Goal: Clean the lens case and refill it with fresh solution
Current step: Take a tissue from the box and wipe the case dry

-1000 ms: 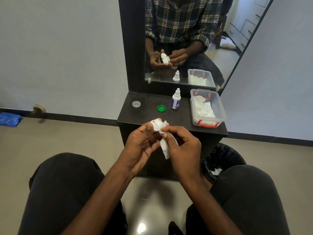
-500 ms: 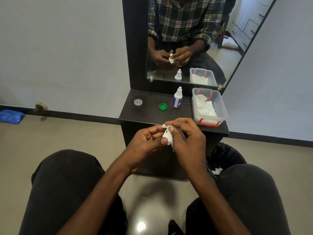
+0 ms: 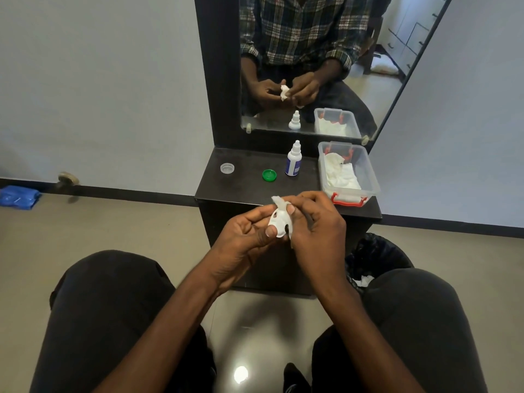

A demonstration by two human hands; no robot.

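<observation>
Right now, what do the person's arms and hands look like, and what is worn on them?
The left hand and right hand are bare: no gloves, rings or watch show. Both forearms are uncovered in the head view. In the mirror, plaid shirt sleeves in dark green, white and red end in cuffs partway down the forearms.

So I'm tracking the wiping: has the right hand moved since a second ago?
Yes. The right hand has risen toward the shelf edge, its fingers now overlapping it, pressing tissue into the lens case.
</observation>
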